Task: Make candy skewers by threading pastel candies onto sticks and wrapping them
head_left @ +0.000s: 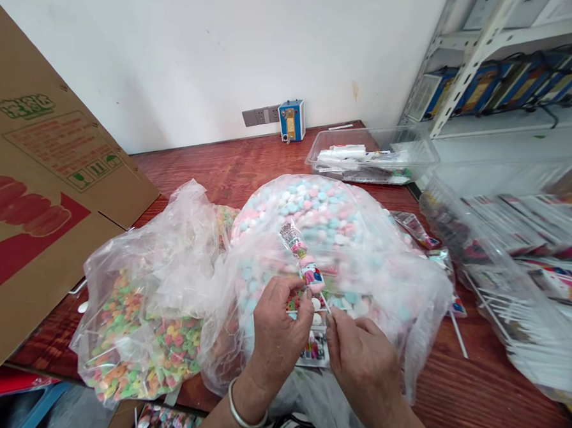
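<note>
My left hand [277, 332] pinches a wrapped lollipop [303, 256] that points up and away, its pink head just above my fingers. My right hand [358, 355] is closed on the thin white stick [325, 303] at the lollipop's lower end. Both hands hover over a printed card or packet [313, 349] lying under my fingers. Behind them bulges a big clear bag of pink, blue and white candies [324, 216]. A silver bangle circles my left wrist.
A clear bag of multicoloured ring candies [136, 334] lies at the left. A large cardboard box [42, 188] stands further left. A clear plastic tub [373, 155] sits at the back, and a bag of stick packets [518, 264] at the right. A metal shelf rack [505, 66] stands beyond.
</note>
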### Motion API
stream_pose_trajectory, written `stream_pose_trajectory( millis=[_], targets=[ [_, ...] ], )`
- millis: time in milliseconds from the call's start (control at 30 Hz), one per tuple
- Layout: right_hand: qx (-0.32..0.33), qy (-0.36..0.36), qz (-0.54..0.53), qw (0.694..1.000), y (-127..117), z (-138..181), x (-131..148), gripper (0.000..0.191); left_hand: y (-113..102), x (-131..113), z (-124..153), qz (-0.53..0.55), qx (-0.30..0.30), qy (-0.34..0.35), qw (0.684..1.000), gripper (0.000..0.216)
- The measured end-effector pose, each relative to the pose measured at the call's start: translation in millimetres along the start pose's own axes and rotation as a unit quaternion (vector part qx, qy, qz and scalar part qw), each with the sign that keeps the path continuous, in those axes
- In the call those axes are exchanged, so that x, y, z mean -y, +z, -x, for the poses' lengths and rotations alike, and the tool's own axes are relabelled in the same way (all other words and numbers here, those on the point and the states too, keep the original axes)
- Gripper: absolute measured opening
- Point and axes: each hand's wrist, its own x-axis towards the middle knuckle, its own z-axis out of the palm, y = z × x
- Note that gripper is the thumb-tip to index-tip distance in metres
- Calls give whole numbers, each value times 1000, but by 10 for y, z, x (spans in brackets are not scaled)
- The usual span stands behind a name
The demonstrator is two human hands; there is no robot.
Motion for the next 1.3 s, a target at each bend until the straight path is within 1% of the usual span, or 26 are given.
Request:
stream_pose_trajectory(
  millis=[100,300,367,467,567,700,833,900,967,1067,1133,1200,1233,1300],
  targets=[
    [5,3,-11,1000,8,8,4,12,-14,0,-11,-26,-2,22,999,11],
    [11,12,-34,999,57,42,11,13,-30,19,-30,-37,-5,24,999,9],
    [12,18,-37,999,67,53,18,14,-29,21,-31,-66,-10,47,997,9],
    [16,35,-42,998,62,62,39,16,-19,13,-21,-126,-19,105,986,11],
    [23,54,-49,997,47,55,69,18,-12,-6,3,-163,-15,144,976,12],
    [35,80,-67,994,46,45,99,21,-12,-43,50,-182,4,162,970,10],
    [51,124,-121,984,39,62,96,20,-20,-72,89,-176,11,169,970,9],
    [66,154,-168,971,12,61,88,19,-27,-66,97,-159,10,163,974,11],
    [93,195,-233,948,-27,38,78,18,-35,-45,97,-135,3,138,981,12],
    [165,257,-339,890,-78,-38,57,17,-43,-6,82,-84,4,90,992,13],
    [203,285,-397,849,-95,-95,39,18,-48,10,66,-64,21,99,993,12],
    [216,301,-433,822,-98,-138,24,23,-53,17,50,-64,45,130,988,13],
    [216,308,-442,814,-96,-151,19,27,-55,19,43,-65,58,141,986,13],
    [210,323,-442,810,-84,-158,17,32,-59,25,37,-59,82,147,984,13]
  ],
)
